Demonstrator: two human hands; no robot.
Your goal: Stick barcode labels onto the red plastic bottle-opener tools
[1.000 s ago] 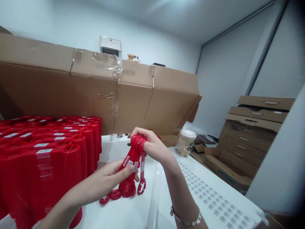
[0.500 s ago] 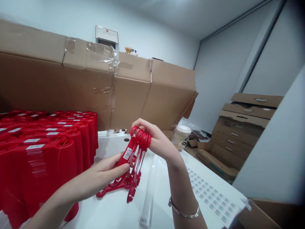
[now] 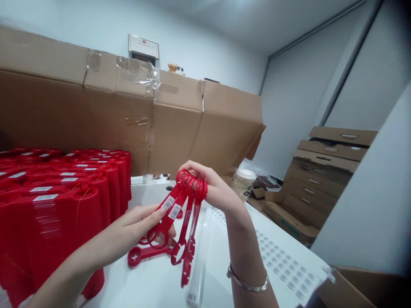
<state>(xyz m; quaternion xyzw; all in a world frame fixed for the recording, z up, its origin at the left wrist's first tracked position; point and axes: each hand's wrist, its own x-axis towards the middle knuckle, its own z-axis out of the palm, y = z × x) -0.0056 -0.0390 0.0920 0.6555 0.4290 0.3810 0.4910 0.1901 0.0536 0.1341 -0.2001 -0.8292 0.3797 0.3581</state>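
Observation:
Several flat red plastic wrenches (image 3: 183, 224), with ring ends and white barcode labels, hang in a fan from my right hand (image 3: 218, 188). Its fingers are curled through and around their upper rings. My left hand (image 3: 141, 222) pinches one labelled wrench at the left of the fan, thumb on top near its barcode; the fingers beneath are partly hidden. Under the hands, another red wrench (image 3: 149, 253) lies on the white table (image 3: 128, 284), its star-shaped hole showing.
Tall stacks of labelled red wrenches (image 3: 54, 231) stand at the left. A clear plastic tube (image 3: 201, 261) and a sheet of barcode stickers (image 3: 285, 265) lie to the right. Behind are a lidded cup (image 3: 244, 182), a large cardboard box (image 3: 180, 124) and piled cartons (image 3: 321, 171).
The bunch of wrenches has spread apart, so two barcode labels now face up at the left. My left hand has shifted slightly left with the wrench it pinches.

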